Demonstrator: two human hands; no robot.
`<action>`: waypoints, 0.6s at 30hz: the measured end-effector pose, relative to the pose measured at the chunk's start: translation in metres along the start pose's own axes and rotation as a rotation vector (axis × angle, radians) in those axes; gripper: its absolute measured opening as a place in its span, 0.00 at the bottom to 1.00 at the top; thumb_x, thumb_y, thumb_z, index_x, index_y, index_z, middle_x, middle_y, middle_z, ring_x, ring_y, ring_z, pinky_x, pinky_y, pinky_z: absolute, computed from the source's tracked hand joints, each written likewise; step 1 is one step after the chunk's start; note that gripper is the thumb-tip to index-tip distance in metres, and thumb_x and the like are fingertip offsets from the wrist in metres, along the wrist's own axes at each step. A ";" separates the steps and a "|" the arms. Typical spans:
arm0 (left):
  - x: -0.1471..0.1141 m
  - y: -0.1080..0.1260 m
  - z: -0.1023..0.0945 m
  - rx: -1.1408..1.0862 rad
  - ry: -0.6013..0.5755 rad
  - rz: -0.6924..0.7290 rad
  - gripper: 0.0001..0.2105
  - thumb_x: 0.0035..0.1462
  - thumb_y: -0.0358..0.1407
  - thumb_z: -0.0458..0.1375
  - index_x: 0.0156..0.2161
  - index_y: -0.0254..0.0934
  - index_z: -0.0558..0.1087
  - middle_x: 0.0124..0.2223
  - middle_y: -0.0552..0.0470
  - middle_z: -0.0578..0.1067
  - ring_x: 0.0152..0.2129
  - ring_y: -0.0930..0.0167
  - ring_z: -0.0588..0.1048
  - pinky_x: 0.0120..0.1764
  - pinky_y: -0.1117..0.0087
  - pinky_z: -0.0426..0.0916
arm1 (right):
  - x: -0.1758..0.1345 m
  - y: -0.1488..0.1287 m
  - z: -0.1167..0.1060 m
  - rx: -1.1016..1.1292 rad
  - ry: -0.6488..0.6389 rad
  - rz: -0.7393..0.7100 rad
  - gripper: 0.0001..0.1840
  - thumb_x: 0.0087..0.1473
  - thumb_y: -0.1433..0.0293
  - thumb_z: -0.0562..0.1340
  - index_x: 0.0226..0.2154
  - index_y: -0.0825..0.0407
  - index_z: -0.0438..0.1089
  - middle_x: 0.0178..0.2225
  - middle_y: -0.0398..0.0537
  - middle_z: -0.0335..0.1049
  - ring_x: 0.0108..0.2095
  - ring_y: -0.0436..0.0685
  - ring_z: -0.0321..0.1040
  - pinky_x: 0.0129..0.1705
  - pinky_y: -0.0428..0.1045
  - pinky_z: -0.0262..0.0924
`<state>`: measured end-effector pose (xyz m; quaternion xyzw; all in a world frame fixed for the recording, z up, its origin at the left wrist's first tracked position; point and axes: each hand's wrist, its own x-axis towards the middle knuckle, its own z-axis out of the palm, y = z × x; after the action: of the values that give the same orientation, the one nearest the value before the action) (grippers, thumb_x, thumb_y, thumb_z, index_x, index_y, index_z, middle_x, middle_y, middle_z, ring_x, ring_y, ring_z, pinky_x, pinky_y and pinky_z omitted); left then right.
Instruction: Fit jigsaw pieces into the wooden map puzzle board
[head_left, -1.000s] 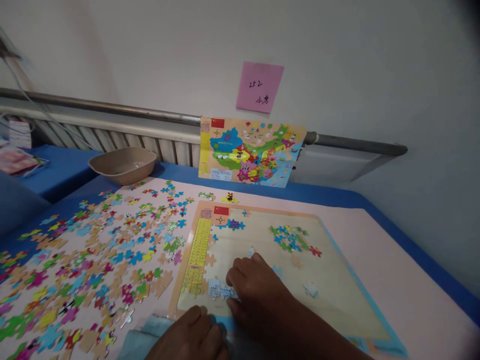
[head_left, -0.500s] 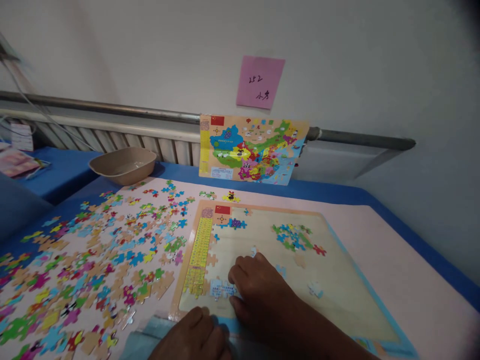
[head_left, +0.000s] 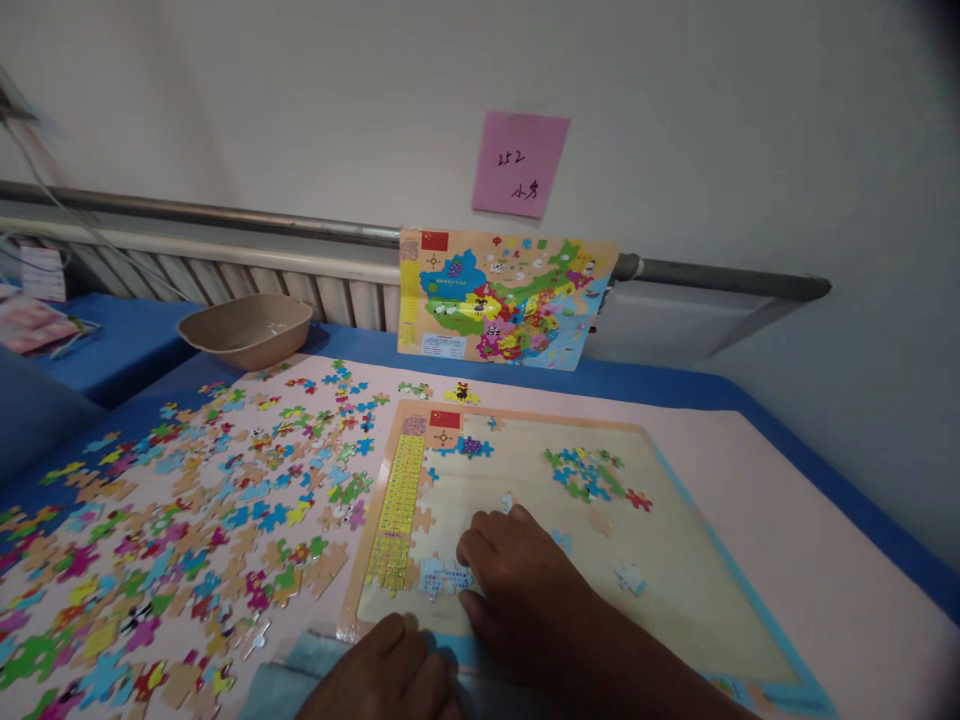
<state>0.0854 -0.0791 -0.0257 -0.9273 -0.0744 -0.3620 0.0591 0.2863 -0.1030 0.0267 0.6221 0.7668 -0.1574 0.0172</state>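
Note:
My right hand is over the lower left of the puzzle board, its fingers curled. Between thumb and forefinger is the right end of a short row of white-and-blue lettered puzzle pieces, partly covered by the fingers. My left hand rests closed at the board's near edge; anything inside it is hidden. A yellow lettered strip of joined pieces runs down the board's left side, below a red flag piece. A cluster of blue and green pieces lies at the board's upper right.
Many loose puzzle pieces spread over the pink sheet on the left. Behind stands a beige basin. A printed map picture leans against a metal rail, under a pink note on the wall.

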 end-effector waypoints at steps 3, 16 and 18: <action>0.000 0.001 0.000 0.004 0.002 -0.001 0.26 0.80 0.26 0.40 0.27 0.38 0.65 0.25 0.57 0.66 0.22 0.71 0.63 0.31 0.65 0.58 | 0.002 -0.003 -0.006 -0.009 -0.042 0.013 0.08 0.60 0.76 0.66 0.44 0.56 0.73 0.48 0.59 0.73 0.49 0.69 0.68 0.60 0.65 0.56; 0.000 -0.001 -0.003 -0.001 -0.022 -0.006 0.26 0.80 0.27 0.39 0.27 0.39 0.65 0.25 0.57 0.66 0.22 0.71 0.64 0.30 0.66 0.59 | 0.000 -0.004 -0.005 0.008 -0.038 0.019 0.07 0.60 0.75 0.69 0.42 0.56 0.73 0.47 0.58 0.73 0.49 0.68 0.68 0.58 0.63 0.56; 0.001 0.000 -0.004 0.009 -0.024 -0.003 0.26 0.80 0.27 0.39 0.27 0.39 0.64 0.25 0.57 0.66 0.22 0.72 0.64 0.31 0.67 0.60 | -0.002 -0.001 -0.005 0.020 0.001 0.016 0.08 0.60 0.75 0.69 0.43 0.56 0.73 0.47 0.57 0.73 0.49 0.67 0.67 0.57 0.62 0.55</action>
<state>0.0833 -0.0792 -0.0222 -0.9313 -0.0783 -0.3504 0.0617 0.2869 -0.1037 0.0317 0.6283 0.7602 -0.1649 0.0119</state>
